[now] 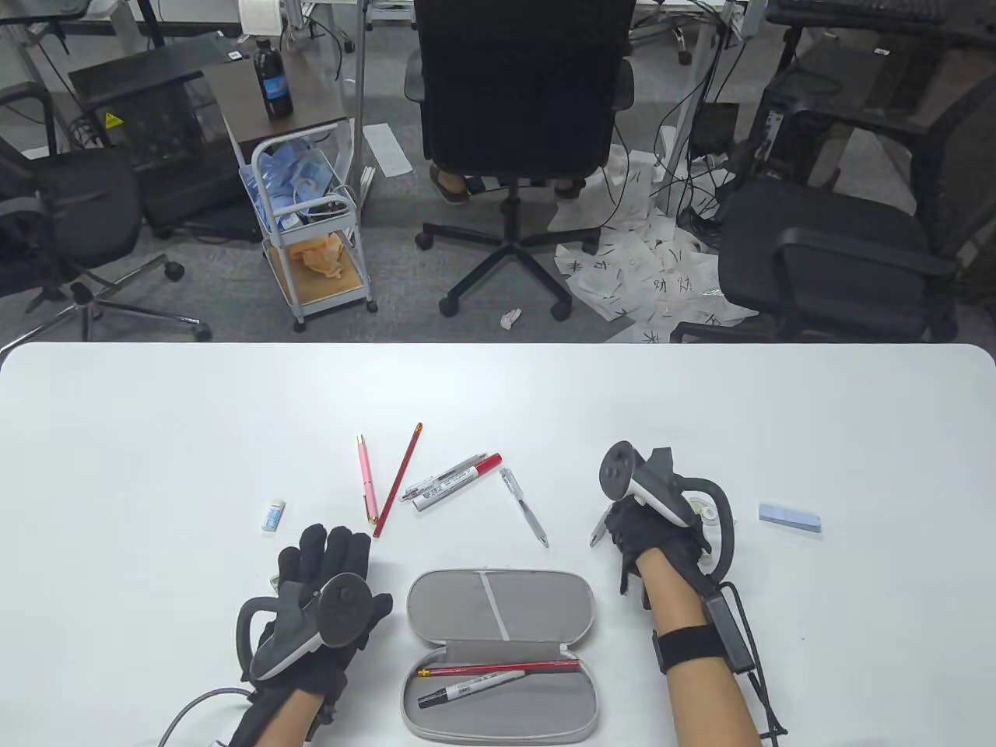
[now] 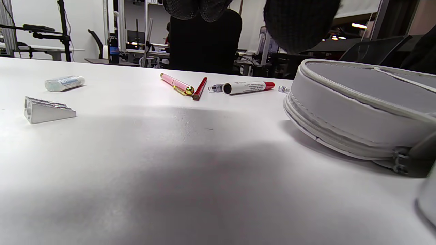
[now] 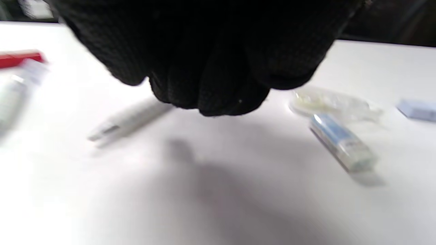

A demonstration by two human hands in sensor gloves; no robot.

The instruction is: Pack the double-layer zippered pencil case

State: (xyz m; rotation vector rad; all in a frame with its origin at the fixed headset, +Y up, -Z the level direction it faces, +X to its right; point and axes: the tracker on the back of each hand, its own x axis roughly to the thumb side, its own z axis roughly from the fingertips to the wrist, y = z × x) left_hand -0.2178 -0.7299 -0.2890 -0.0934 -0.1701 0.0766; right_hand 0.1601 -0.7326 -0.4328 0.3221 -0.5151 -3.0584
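The grey pencil case point(image 1: 502, 599) lies open at the table's near edge, with a red pencil point(image 1: 498, 668) and a black marker point(image 1: 471, 688) in its lower half. My left hand point(image 1: 331, 548) rests flat on the table just left of the case, fingers straight and holding nothing. My right hand point(image 1: 626, 529) hovers up and right of the case, its fingers curled round a silvery pen-like thing point(image 1: 597, 534) that sticks out to the lower left. The right wrist view shows those fingers point(image 3: 211, 88) balled up.
Loose on the table lie a pink pen point(image 1: 367, 486), a red pencil point(image 1: 398, 480), a red-capped marker point(image 1: 455, 482), a white pen point(image 1: 524, 515), a small tube point(image 1: 273, 515), a blue eraser point(image 1: 790, 517) and a metal sharpener point(image 2: 46, 110). Office chairs stand beyond the far edge.
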